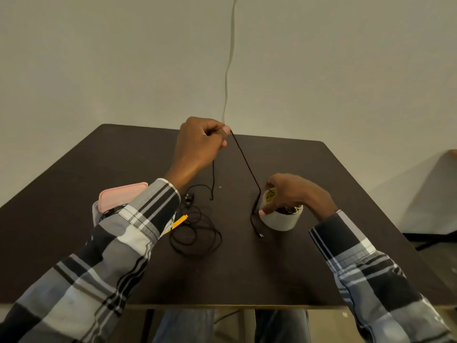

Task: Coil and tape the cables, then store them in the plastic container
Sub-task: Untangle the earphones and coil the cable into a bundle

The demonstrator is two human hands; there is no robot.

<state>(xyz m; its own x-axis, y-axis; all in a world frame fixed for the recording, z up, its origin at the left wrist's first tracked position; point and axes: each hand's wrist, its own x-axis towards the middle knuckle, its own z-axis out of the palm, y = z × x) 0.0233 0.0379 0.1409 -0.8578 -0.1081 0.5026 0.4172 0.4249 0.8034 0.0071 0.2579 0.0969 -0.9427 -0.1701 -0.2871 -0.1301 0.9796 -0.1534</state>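
While left hand (200,142) pinches thin black cable (244,159) | right hand (289,194) grips round tape roll (280,219)

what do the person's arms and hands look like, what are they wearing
Both arms wear long sleeves of one plaid shirt in grey, white and black blocks with thin dark stripes. The left sleeve ends in a striped cuff at the wrist, as does the right sleeve. The left hand and right hand are bare: no gloves, and no rings or watch visible.

Bare table (247,273) in front; cable tangle (195,233) and tape roll (280,220) flank it.
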